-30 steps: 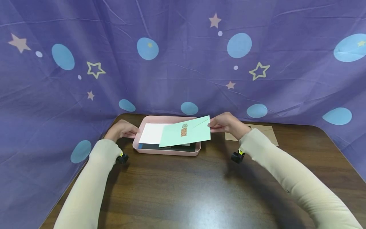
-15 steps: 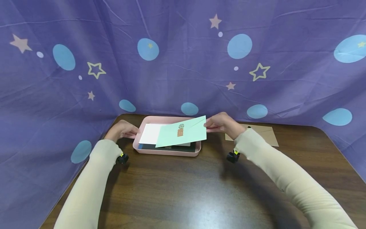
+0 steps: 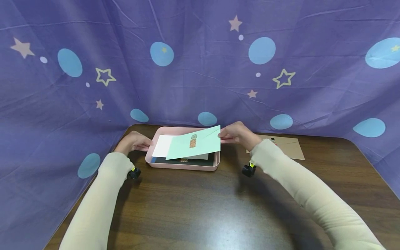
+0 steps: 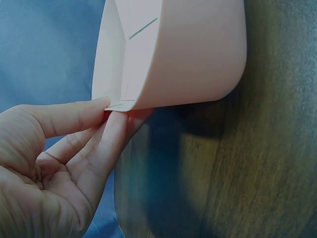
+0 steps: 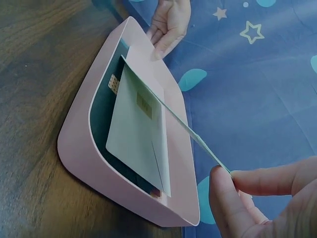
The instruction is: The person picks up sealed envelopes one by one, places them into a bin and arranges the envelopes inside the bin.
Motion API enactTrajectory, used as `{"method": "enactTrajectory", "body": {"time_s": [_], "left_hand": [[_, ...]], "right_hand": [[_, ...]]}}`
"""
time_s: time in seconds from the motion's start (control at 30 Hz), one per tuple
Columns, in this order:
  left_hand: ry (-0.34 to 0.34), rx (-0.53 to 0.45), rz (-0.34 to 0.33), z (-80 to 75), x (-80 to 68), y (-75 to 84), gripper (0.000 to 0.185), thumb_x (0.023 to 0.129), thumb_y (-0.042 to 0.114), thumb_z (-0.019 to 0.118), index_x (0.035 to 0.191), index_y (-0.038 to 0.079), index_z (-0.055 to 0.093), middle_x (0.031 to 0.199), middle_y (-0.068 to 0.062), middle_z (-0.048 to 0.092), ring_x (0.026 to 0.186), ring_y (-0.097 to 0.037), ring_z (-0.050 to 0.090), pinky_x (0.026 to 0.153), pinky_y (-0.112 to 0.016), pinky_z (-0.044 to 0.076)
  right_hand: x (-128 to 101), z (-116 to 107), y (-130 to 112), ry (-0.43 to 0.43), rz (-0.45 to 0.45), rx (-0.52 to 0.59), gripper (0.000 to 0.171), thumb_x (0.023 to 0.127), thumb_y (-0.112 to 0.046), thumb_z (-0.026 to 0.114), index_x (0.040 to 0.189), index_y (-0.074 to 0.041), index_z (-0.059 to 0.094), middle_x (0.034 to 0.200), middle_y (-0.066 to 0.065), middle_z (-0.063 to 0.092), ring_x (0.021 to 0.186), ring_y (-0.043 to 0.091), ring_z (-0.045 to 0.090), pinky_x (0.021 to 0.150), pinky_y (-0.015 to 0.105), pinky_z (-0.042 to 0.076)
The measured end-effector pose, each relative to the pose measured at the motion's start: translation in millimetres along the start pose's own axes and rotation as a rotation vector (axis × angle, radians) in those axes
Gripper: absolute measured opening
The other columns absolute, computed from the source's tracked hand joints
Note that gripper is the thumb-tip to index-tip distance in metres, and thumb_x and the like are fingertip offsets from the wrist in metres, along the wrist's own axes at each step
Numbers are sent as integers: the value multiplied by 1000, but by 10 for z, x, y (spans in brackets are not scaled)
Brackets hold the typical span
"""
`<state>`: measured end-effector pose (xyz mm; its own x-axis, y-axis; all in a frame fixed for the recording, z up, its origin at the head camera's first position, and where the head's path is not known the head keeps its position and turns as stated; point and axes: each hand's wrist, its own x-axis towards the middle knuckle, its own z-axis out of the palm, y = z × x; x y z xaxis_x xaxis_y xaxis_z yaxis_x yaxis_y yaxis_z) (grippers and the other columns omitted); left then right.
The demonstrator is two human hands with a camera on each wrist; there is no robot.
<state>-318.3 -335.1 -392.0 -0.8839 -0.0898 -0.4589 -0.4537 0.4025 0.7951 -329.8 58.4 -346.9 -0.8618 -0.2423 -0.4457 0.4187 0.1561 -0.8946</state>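
Observation:
A pink tray (image 3: 181,166) stands at the back of the table. My left hand (image 3: 133,141) pinches its left rim between thumb and fingers, as the left wrist view shows up close. Over the tray, my right hand (image 3: 237,134) pinches the right edge of a mint-green envelope (image 3: 203,142) with a small patterned sticker. The envelope slants, its right end higher than its left. Beneath it in the tray lie a white envelope (image 3: 162,146) and a dark green one (image 5: 101,119), both partly covered.
A tan envelope (image 3: 289,147) lies on the brown table (image 3: 200,201) to the right, partly hidden by the right sleeve. A purple curtain (image 3: 200,69) with stars and blue ovals hangs right behind the table.
My right hand has moved left with the mint-green envelope, which now sits farther over the tray. The left hand and the tray have stayed in place.

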Motion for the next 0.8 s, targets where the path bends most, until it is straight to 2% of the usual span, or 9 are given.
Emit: {"method": "enactTrajectory", "body": {"time_s": [0.2, 0.33, 0.5, 0.67, 0.8], "left_hand": [[15, 14, -7, 4, -12, 0, 6, 87, -2, 72, 81, -2, 69, 66, -2, 69, 59, -8, 68, 62, -20, 64], [36, 37, -15, 39, -79, 30, 3, 90, -2, 68, 89, -4, 69, 67, 0, 69, 60, -7, 67, 63, -20, 64], [33, 31, -15, 40, -81, 36, 4, 91, -2, 68, 90, -4, 71, 65, 1, 69, 59, -7, 67, 61, -19, 63], [37, 31, -15, 43, -49, 28, 7, 91, -1, 68, 96, -6, 71, 66, 1, 70, 60, -7, 68, 62, -19, 63], [34, 31, -10, 45, -54, 32, 14, 92, -2, 67, 103, -9, 71, 67, 1, 70, 61, -6, 68, 63, -19, 63]], "right_hand": [[11, 75, -21, 22, 13, -16, 41, 91, 11, 64, 130, 15, 57, 73, 6, 66, 64, 11, 67, 87, 31, 65], [20, 125, -31, 28, 23, -17, 41, 90, 11, 65, 131, 14, 58, 73, 6, 65, 63, 10, 66, 83, 29, 66], [38, 195, -32, 25, 22, 12, 40, 90, 12, 65, 130, 15, 58, 73, 8, 66, 63, 12, 67, 77, 28, 67], [48, 268, -32, 24, 25, 35, 41, 89, 14, 65, 129, 15, 58, 76, 10, 66, 63, 15, 68, 93, 36, 63], [56, 320, -33, 25, 29, 25, 41, 88, 14, 65, 129, 14, 57, 78, 11, 65, 62, 14, 67, 89, 34, 65]]}}
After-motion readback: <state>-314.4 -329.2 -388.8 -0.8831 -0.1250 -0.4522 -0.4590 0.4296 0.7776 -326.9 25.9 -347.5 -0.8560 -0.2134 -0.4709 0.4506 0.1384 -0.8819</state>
